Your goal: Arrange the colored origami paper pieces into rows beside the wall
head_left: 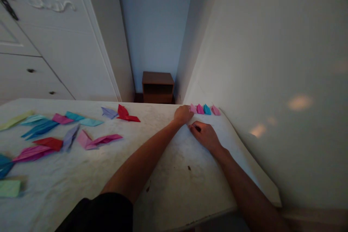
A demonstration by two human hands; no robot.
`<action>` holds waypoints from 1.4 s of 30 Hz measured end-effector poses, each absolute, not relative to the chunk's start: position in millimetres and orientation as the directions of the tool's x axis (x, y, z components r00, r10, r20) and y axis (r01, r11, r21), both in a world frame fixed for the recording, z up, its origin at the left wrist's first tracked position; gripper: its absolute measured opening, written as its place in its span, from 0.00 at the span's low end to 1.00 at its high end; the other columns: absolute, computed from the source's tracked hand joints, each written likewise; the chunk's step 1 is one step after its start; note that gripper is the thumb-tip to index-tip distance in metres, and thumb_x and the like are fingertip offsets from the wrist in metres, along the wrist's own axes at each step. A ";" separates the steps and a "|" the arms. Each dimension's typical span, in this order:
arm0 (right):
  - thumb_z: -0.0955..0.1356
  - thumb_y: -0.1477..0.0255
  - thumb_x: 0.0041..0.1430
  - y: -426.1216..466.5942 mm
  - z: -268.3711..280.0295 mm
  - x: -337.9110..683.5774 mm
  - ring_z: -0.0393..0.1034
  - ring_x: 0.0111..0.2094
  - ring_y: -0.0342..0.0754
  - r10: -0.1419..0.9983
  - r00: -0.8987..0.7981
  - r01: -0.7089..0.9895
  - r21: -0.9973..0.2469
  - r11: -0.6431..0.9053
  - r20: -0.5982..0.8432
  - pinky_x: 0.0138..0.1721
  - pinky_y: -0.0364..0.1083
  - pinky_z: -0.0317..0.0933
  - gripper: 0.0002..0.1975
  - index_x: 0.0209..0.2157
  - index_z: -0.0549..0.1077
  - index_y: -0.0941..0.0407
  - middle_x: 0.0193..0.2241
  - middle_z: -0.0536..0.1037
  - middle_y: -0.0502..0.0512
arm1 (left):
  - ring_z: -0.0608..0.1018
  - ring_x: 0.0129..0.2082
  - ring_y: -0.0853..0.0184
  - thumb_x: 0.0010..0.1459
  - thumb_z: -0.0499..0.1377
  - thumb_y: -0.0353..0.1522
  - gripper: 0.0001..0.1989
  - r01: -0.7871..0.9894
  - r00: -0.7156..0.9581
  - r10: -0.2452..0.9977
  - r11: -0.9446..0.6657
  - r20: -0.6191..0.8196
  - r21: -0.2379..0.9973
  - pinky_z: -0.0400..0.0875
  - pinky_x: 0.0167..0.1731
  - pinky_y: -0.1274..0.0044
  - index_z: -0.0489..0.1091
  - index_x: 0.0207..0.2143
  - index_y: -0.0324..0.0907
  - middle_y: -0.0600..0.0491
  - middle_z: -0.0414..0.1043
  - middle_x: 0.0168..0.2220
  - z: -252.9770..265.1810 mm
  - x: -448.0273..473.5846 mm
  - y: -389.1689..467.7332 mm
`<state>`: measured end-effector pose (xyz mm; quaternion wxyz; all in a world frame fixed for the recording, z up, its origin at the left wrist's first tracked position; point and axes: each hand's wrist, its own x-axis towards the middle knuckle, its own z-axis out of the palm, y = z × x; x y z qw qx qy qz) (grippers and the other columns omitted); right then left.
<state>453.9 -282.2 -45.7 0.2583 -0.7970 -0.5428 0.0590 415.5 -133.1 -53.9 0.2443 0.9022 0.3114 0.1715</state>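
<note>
At the far edge of the table, my left hand (183, 114) is closed, with its fingertips on a light pink folded paper piece (193, 108). This piece stands at the left end of a short row. Beside it in the row are a magenta folded paper (200, 109), a blue folded paper (207, 109) and another pink folded paper (215, 110). My right hand (206, 135) rests just in front of the row, fingers curled in toward the thumb. I see nothing in it, and its fingertips are apart from the row.
Several folded paper strips lie on the left of the pale table (168, 166), among them a red piece (125, 113), a pink piece (98, 140) and a green piece (9, 188). A wall (266, 61) borders the right side. Beyond stand a white cabinet (54, 40) and a brown nightstand (158, 78).
</note>
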 end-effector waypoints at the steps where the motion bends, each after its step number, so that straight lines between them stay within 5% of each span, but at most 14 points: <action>1: 0.62 0.63 0.63 -282.1 -45.8 453.6 0.66 0.24 0.45 0.898 0.398 0.836 -0.477 -0.271 0.186 0.28 0.43 0.54 0.16 0.26 0.72 0.56 0.23 0.74 0.51 | 0.78 0.44 0.58 0.56 0.55 0.33 0.15 0.479 0.743 0.649 -0.684 0.161 0.550 0.69 0.44 0.73 0.77 0.43 0.42 0.45 0.78 0.42 -54.4 415.5 -133.3; 9: 0.62 0.65 0.63 -282.7 -43.9 451.5 0.68 0.26 0.46 0.917 0.351 0.851 -0.474 -0.227 0.190 0.30 0.43 0.55 0.14 0.27 0.72 0.56 0.25 0.75 0.52 | 0.77 0.47 0.57 0.55 0.57 0.34 0.17 0.489 0.683 0.705 -0.634 0.190 0.599 0.67 0.47 0.71 0.75 0.47 0.42 0.45 0.77 0.45 -60.0 414.8 -134.8; 20: 0.63 0.67 0.63 -282.6 -43.7 451.2 0.67 0.26 0.45 0.937 0.297 0.870 -0.455 -0.188 0.182 0.29 0.43 0.53 0.12 0.28 0.72 0.56 0.25 0.75 0.52 | 0.78 0.34 0.65 0.55 0.58 0.31 0.15 0.392 0.607 0.773 -0.492 0.184 0.777 0.70 0.38 0.76 0.72 0.46 0.38 0.50 0.77 0.31 -54.5 380.3 -159.1; 27: 0.61 0.61 0.61 -284.3 -47.4 452.6 0.68 0.27 0.47 0.958 0.208 0.876 -0.474 -0.093 0.197 0.30 0.43 0.56 0.15 0.31 0.73 0.56 0.27 0.76 0.54 | 0.72 0.15 0.74 0.55 0.57 0.30 0.12 0.258 0.655 0.749 -0.350 0.103 0.900 0.64 0.16 0.82 0.66 0.43 0.39 0.58 0.70 0.24 -50.9 285.1 -170.4; 31: 0.61 0.58 0.59 -286.0 -46.3 450.7 0.69 0.26 0.47 0.955 0.207 0.876 -0.474 -0.084 0.212 0.29 0.44 0.58 0.17 0.30 0.74 0.55 0.25 0.77 0.53 | 0.72 0.17 0.76 0.52 0.58 0.30 0.13 0.170 0.560 0.805 -0.345 0.197 0.923 0.63 0.16 0.84 0.65 0.42 0.40 0.59 0.68 0.27 -32.7 212.4 -167.9; 42: 0.64 0.52 0.49 -271.9 -52.9 423.5 0.72 0.27 0.53 0.867 0.429 0.786 -0.577 -0.221 0.252 0.28 0.47 0.62 0.21 0.27 0.76 0.55 0.25 0.79 0.55 | 0.68 0.17 0.75 0.53 0.59 0.37 0.10 -0.006 0.376 0.924 -0.078 0.074 0.997 0.64 0.16 0.83 0.70 0.31 0.38 0.57 0.66 0.22 -48.2 64.9 -206.2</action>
